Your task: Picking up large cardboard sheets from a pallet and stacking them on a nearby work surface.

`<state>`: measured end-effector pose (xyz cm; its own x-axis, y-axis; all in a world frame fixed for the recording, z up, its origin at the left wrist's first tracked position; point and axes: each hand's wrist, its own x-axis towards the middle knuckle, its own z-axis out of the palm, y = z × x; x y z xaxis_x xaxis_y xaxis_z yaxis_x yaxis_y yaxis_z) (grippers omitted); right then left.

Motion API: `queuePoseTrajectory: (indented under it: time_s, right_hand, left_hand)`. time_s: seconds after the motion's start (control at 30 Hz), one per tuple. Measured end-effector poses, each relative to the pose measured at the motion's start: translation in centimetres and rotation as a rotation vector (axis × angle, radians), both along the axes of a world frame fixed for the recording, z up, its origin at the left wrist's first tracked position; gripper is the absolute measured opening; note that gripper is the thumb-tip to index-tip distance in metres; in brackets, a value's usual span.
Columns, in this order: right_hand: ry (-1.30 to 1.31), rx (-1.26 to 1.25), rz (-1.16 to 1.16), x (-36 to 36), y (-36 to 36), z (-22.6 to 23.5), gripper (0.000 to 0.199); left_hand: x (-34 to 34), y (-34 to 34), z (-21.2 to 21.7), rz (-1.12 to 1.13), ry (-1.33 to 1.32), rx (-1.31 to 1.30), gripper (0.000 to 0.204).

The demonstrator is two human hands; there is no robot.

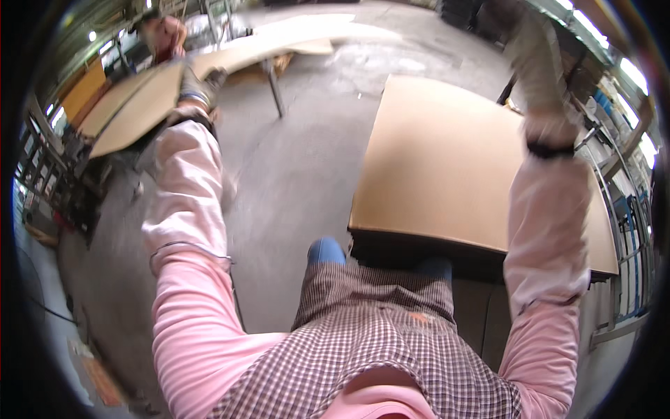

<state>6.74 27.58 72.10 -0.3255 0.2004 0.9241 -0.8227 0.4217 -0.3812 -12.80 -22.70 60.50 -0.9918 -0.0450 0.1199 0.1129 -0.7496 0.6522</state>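
Observation:
My left hand (200, 87), in a greyish work glove, is stretched forward at the upper left. It overlaps the near edges of large tan cardboard sheets (136, 105); whether it grips one or only passes in front, I cannot tell. A bright, motion-blurred cardboard sheet (300, 38) extends to the right from beside that hand. My right hand (536, 66), also gloved, is raised at the upper right and smeared by motion, its fingers indistinct. Below and left of it lies a stack of flat cardboard (440, 153), right in front of my legs.
Another person (164, 38) stands beyond the sheets at the far left. A metal leg (273, 87) stands under the blurred sheet. Grey concrete floor (300, 153) runs between the sheets and the stack. Metal racks with blue parts (631, 244) line the right side.

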Motion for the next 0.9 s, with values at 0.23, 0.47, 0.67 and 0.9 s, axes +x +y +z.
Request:
queuePoseTrajectory:
  time_s: [0.23, 0.47, 0.67, 0.9]
  right_hand:
    - [-0.809, -0.566, 0.283, 12.6, -8.3, -26.1, 0.035]
    - [-1.380, -0.831, 0.259, 5.1, -9.0, -41.3, 0.044]
    - [-1.388, -1.212, 0.434, -9.7, -12.0, -41.2, 0.081]
    - [-0.481, -0.772, 0.167, -19.1, -12.4, -26.0, 0.017]
  left_hand:
    - [2.4, 8.8, -19.6, 0.994, -0.172, -0.639, 0.058]
    - [-2.1, 6.7, -30.1, 0.097, -0.789, 0.112, 0.078]
    - [-7.4, 6.2, -32.8, 0.122, -0.671, -0.231, 0.025]
    - [-2.6, 4.0, -21.8, -0.051, -0.300, -0.030, 0.026]
